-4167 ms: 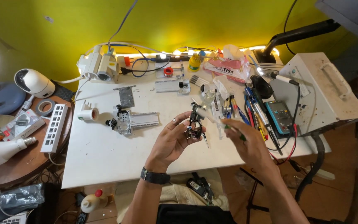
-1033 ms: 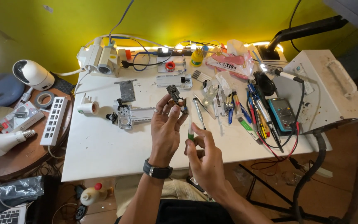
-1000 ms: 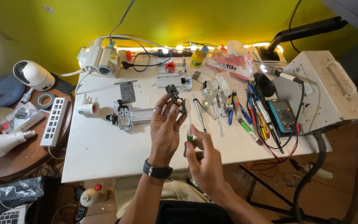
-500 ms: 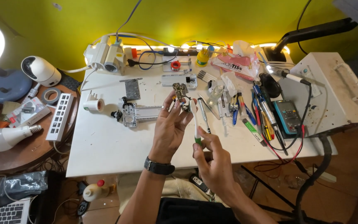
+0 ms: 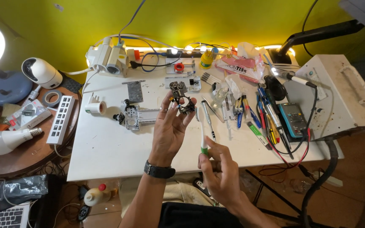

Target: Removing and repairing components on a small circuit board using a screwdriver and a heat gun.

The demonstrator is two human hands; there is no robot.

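Observation:
My left hand (image 5: 170,128) is raised over the white table (image 5: 106,147), palm toward me, with its fingertips gripping a small dark circuit-board assembly (image 5: 181,97). My right hand (image 5: 218,173) is lower and nearer to me, pinching the green end of a slim white toothbrush-like tool (image 5: 202,128) that points up toward the assembly. A black watch (image 5: 159,171) is on my left wrist. The brush tip stops just right of the assembly; whether it touches is unclear.
Screwdrivers, pliers and pens (image 5: 250,116) lie right of my hands, beside a blue multimeter (image 5: 292,119) and a white metal box (image 5: 339,97). A clear-cased part (image 5: 132,118) and a white camera unit (image 5: 108,59) are on the left. A power strip (image 5: 62,114) and bulb (image 5: 5,141) are on the side table.
My right hand left the assembly, drew back toward me and now holds the white brush-like tool, raising it toward the assembly. My left hand lifted the assembly up and away.

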